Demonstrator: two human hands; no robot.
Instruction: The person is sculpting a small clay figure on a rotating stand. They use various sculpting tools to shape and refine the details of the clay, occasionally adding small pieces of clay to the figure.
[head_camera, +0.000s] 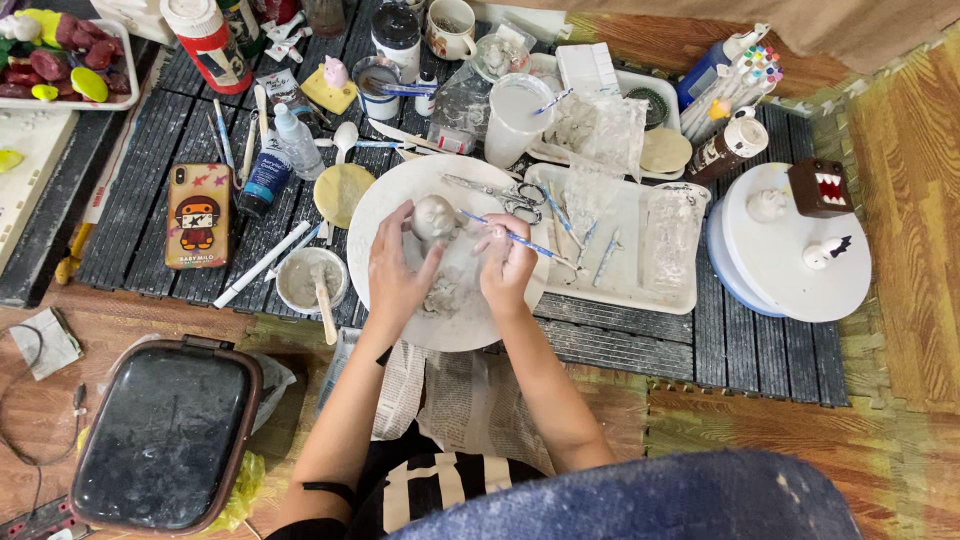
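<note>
On the round white board (400, 195) in the middle of the dark slatted worktop (700, 350), the left hand (397, 270) wraps its fingers around a small grey clay figure (434, 217), its grip clenched on the piece from the left. The right hand (507, 262) sits just right of the figure, pinching a thin blue-handled tool (525, 243) whose shaft points right, out over the board's edge. Scraps of clay (440, 295) lie on the board between the two hands. Scissors (505, 192) rest at the board's far right edge. To the left, a small bowl (308, 280) with a wooden stick stands near a phone (197, 215) in a cartoon case. To the right lies a white tray (640, 290) and, beyond it, a round white turntable (790, 270).
</note>
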